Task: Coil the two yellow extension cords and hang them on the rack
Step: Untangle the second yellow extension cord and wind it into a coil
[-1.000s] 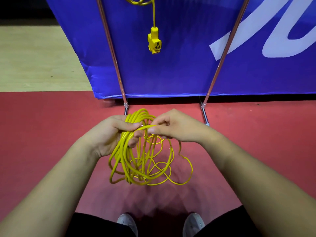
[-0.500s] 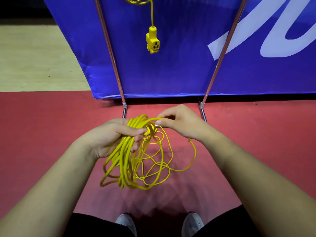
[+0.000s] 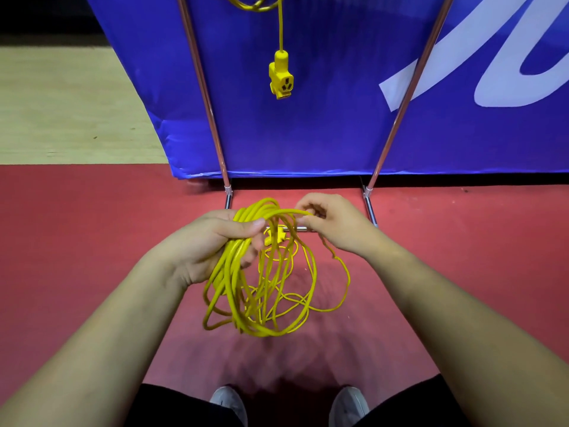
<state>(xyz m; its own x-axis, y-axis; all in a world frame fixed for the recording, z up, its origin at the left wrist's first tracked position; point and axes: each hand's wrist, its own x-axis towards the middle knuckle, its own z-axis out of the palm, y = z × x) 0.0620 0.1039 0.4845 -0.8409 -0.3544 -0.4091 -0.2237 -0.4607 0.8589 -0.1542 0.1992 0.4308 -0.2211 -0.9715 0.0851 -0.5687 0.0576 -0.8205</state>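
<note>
My left hand [image 3: 215, 241] grips the top of a bundle of several loops of a yellow extension cord [image 3: 246, 291] that hangs down in front of me. My right hand [image 3: 332, 223] pinches one strand of the same cord just to the right of the bundle, and a loose loop trails below that hand. A yellow plug shows behind the loops. The second yellow cord [image 3: 246, 3] hangs on the rack at the top edge, and its socket end [image 3: 280, 76] dangles down. The rack's two metal legs [image 3: 203, 97] slant in from left and right.
A blue banner [image 3: 338, 124] stands right behind the rack. The floor under me is red [image 3: 92, 229], with pale wood flooring [image 3: 61, 103] at the far left. The rack's foot bars [image 3: 369, 208] lie on the red floor near my hands. My two shoes [image 3: 231, 405] show at the bottom edge.
My right hand has moved right and away from my left hand, drawing a strand out along the top of the bundle. The loose loop on the right has grown wider.
</note>
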